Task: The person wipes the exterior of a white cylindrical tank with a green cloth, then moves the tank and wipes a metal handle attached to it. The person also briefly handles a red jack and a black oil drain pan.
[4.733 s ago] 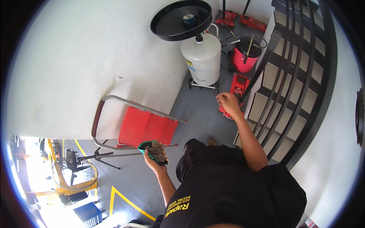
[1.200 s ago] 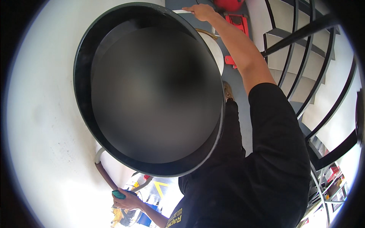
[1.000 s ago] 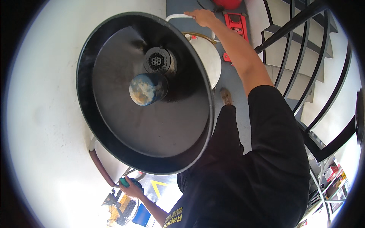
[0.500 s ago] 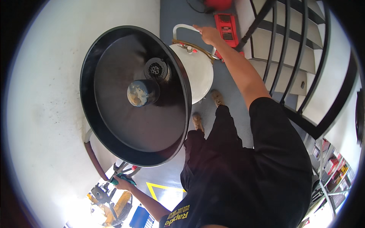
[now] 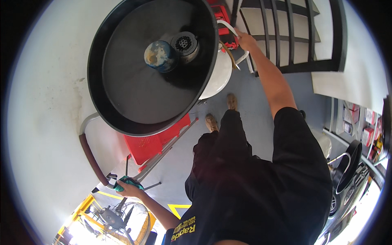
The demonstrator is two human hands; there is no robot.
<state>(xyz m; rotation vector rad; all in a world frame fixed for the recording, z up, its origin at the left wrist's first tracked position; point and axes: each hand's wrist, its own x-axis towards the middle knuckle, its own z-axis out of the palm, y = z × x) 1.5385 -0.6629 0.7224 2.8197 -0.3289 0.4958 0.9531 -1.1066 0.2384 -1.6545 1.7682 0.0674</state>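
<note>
My right hand point(image 5: 247, 42) is wrapped round the white tubular handle point(image 5: 227, 27) of a wheeled oil drainer. The drainer's white tank point(image 5: 216, 75) shows partly beneath its wide black drain pan point(image 5: 122, 94), which hides the rest. On the pan stand a worn blue oil filter point(image 5: 160, 56) and, beside it, a round black strainer point(image 5: 184, 44). At the lower left my left hand point(image 5: 130, 190) is closed on a green cloth point(image 5: 124, 183). The cloth lies against the lower end of a bent tube with a brown grip point(image 5: 93, 159); whether my fingers also grasp the tube, I cannot tell.
A step ladder with red treads point(image 5: 149, 143) leans by the white wall point(image 5: 49, 98) at left. Stairs with a black railing point(image 5: 304, 65) rise at upper right. A fan point(image 5: 116, 218) stands at lower left, shelves of boxes point(image 5: 367, 122) at right.
The drain pan sits higher in view, and the red treads have come into sight below it. The stair railing has shifted up and left. Both hands keep their holds.
</note>
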